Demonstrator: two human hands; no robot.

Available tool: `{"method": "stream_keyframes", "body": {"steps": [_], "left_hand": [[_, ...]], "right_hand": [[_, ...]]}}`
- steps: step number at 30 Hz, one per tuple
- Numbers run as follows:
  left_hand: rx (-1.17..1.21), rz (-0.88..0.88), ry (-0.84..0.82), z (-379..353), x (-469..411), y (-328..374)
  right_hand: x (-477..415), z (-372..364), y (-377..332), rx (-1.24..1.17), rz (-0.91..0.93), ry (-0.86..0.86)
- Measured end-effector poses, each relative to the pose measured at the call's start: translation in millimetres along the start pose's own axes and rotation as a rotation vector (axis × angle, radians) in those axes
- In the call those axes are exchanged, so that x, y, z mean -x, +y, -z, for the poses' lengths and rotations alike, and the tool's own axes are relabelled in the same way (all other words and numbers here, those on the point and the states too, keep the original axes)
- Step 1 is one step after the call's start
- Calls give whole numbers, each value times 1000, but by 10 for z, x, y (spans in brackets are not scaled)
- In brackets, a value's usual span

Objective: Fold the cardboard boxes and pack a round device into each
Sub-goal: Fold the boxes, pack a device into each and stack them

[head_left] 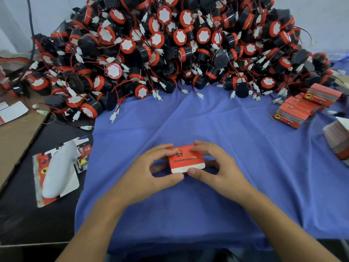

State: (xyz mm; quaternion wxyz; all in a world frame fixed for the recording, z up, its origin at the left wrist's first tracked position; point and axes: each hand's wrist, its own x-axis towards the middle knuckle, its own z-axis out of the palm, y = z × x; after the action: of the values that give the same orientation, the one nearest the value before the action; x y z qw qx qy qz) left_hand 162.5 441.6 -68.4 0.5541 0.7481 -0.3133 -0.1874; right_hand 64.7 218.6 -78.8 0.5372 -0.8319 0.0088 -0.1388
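Since the heap of round devices (170, 50) covers the whole far side of the worktop (188, 214), black and red with leads trailing and none of it boxed, the task is judged to be at an early stage.

Next in size is a stack of flat blanks (338, 142) at the right edge, not yet folded. More flat card (56, 174) lies off the blue cloth to the left.

Work done: a few closed boxes (306, 106) in a row at far right, just beside the heap.

Item in hand: one red box (186, 160), near centre, low over the cloth. The left hand (149, 173) and right hand (217, 167) hold it between them. Each grip is narrow, with thumb and fingers pinching an end of the box. Its white-edged flap faces the wearer. Whether a device is inside cannot be told. This box is judged to be mid-folding or closing.
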Motion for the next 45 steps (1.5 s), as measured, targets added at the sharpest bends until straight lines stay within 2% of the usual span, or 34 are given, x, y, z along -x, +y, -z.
{"method": "stream_keyframes", "body": {"steps": [3,6,10,15,18,22,28,35,41,45], "left_hand": [[-119,-73,110,-65,-2,1],[-191,-134,120,-69,-20,-26],[-400,-219,117,-75,-48,24],[-541,-348,160,-100,-41,45],[-545,-350,171,-90,-52,57],[-621,-334,157,-64,-44,94],[-593,-296,152,-52,-41,82],[-674,-324,114,-151,147,19],[-904,-412,186,-241,195,9],[-1058,-354,172,-307,289,47]], "right_hand": [[-16,-4,21,75,51,-26],[-49,-18,14,137,58,-24],[-95,-32,7,330,181,89],[-90,-40,-42,446,271,47],[-107,-33,-79,526,302,18],[-126,-3,-120,513,266,-25],[-163,17,-153,488,211,-48],[-30,-10,-32,539,277,-56],[46,-97,-25,560,301,4],[143,-158,-63,653,277,36]]}}
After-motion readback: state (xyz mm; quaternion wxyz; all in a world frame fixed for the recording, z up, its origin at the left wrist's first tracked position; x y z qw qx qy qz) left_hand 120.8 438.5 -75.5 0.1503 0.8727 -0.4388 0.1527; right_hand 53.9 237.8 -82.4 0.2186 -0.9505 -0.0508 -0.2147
